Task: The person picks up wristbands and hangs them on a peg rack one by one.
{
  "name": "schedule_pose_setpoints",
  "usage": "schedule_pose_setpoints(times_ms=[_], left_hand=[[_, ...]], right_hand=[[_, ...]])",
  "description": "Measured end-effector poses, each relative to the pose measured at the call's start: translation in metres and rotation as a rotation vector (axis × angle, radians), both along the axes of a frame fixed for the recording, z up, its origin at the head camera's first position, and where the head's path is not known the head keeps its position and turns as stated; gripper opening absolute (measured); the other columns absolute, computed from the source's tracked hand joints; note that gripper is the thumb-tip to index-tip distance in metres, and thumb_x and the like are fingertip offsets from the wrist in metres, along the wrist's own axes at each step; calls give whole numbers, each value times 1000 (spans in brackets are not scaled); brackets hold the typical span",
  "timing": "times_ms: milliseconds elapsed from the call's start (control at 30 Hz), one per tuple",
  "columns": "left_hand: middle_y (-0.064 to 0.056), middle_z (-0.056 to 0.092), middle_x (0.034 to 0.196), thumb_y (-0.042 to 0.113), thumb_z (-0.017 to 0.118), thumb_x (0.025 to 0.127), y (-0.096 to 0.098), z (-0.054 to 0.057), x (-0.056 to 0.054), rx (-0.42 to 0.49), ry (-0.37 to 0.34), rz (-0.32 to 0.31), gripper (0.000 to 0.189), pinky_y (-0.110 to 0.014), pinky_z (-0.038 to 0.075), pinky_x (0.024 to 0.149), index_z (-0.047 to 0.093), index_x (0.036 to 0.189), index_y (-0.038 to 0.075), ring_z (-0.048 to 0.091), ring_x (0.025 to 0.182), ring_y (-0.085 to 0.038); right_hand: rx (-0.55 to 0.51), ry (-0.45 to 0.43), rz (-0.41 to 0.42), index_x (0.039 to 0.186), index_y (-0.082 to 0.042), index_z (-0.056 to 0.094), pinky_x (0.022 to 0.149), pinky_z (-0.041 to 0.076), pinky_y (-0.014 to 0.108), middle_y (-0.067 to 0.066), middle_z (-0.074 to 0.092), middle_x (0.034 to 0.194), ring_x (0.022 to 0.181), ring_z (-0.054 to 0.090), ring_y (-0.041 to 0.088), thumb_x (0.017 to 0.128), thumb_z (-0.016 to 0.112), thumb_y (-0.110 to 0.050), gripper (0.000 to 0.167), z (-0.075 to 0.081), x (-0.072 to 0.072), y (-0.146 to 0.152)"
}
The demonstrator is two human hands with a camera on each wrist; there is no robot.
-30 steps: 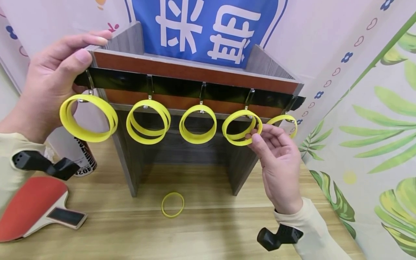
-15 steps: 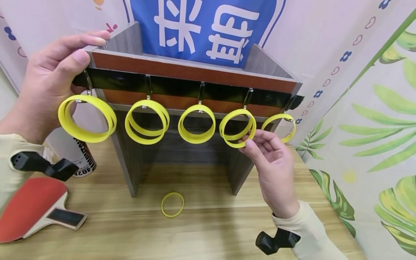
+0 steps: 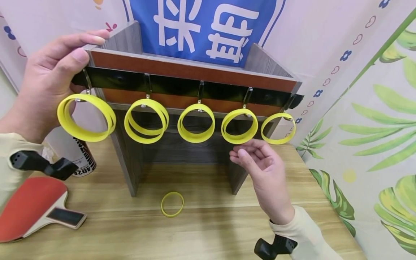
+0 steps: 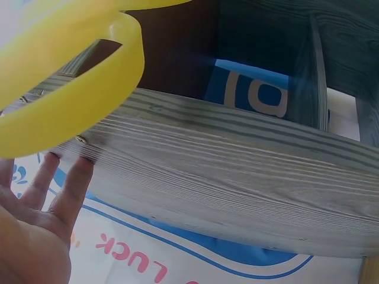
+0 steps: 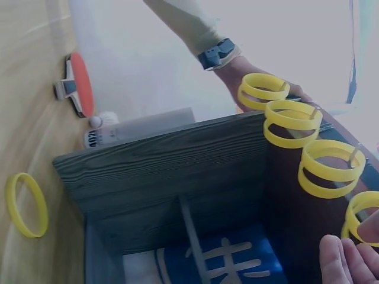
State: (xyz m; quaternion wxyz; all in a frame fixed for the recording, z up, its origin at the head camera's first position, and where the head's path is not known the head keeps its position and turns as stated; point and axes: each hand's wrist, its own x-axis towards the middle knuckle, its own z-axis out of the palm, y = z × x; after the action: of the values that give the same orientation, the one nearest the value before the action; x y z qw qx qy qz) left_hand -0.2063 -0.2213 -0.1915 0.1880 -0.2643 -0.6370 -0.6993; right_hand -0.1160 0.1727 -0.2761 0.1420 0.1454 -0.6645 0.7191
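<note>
My left hand (image 3: 48, 86) grips the upper left corner of a grey wooden shelf (image 3: 191, 69), thumb on the front and fingers over the top and side. Yellow bands hang from metal hooks on a black strip (image 3: 175, 82) along its front. The first four hooks appear to bear paired bands, such as the leftmost pair (image 3: 87, 135); the far-right hook carries one band (image 3: 277, 141). My right hand (image 3: 268, 177) is just below the fourth pair (image 3: 238, 139), fingers loosely bent and holding nothing. Whether a fingertip still brushes that pair I cannot tell.
A single yellow band (image 3: 162, 204) lies on the wooden table (image 3: 130, 234) before the shelf. At the left are a red table tennis paddle (image 3: 34, 206) and a white tube with black print (image 3: 85, 159). Printed cloths hang behind and at the right.
My right hand has let go of the fourth pair of bands and moved down and left. That pair now hangs freely from its hook. My left hand keeps its grip on the corner.
</note>
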Motion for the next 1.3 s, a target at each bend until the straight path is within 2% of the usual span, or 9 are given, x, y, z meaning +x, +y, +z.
schedule_pose_setpoints(times_ms=[100,267,367,500,700,833,900,1067,1300], left_hand=[[-4,51,160,13,61,103,0,0,0,2,-2,1,36,-14,61,84,66,138,6,52,137,-25],[-4,51,160,13,61,103,0,-1,0,2,1,8,36,-14,61,84,66,138,6,52,136,-24],[-5,52,160,12,61,103,-1,-1,0,3,5,6,36,-14,60,85,66,138,6,53,135,-24],[-5,51,159,11,61,103,0,-2,0,13,4,-8,36,-14,60,85,66,137,5,54,135,-24],[-5,51,160,12,61,102,1,-3,1,14,2,-3,36,-13,60,84,66,138,5,54,135,-24],[-5,52,159,12,61,102,1,-2,1,15,3,5,36,-13,60,85,66,137,6,53,135,-23],[-5,52,159,11,61,102,1,-3,1,22,7,-1,35,-13,60,86,67,137,6,54,136,-23],[-6,52,159,11,62,102,3,-2,2,29,18,-5,36,-14,60,88,66,137,3,54,136,-24],[-6,53,159,12,62,101,5,0,2,16,27,12,38,-14,60,86,65,138,3,54,135,-25]], right_hand=[[35,-31,31,116,-1,62,92,65,35,1,74,103,96,77,15,101,60,5,16,-8,-1,-1],[126,-92,108,122,12,58,92,65,32,2,72,107,98,76,12,99,62,5,24,-30,-8,-6],[198,-129,169,124,16,58,90,65,30,13,71,109,96,75,11,99,62,5,28,-47,-16,-8],[266,-246,252,125,15,59,91,65,31,30,67,111,94,73,10,99,62,3,29,-68,-27,-11],[356,-418,379,126,16,60,91,65,31,34,67,117,98,74,21,99,63,-2,33,-96,-39,-19],[448,-422,424,123,14,64,89,66,35,33,69,114,100,74,35,100,66,-6,31,-114,-44,-29],[488,-411,434,121,12,66,87,66,37,29,71,109,98,75,36,100,67,-8,30,-122,-46,-35],[569,-383,439,115,6,71,74,64,29,18,73,102,84,72,21,98,70,-10,23,-136,-53,-45],[689,-268,481,111,3,71,64,57,21,18,72,96,72,65,10,100,68,-9,17,-147,-65,-56]])
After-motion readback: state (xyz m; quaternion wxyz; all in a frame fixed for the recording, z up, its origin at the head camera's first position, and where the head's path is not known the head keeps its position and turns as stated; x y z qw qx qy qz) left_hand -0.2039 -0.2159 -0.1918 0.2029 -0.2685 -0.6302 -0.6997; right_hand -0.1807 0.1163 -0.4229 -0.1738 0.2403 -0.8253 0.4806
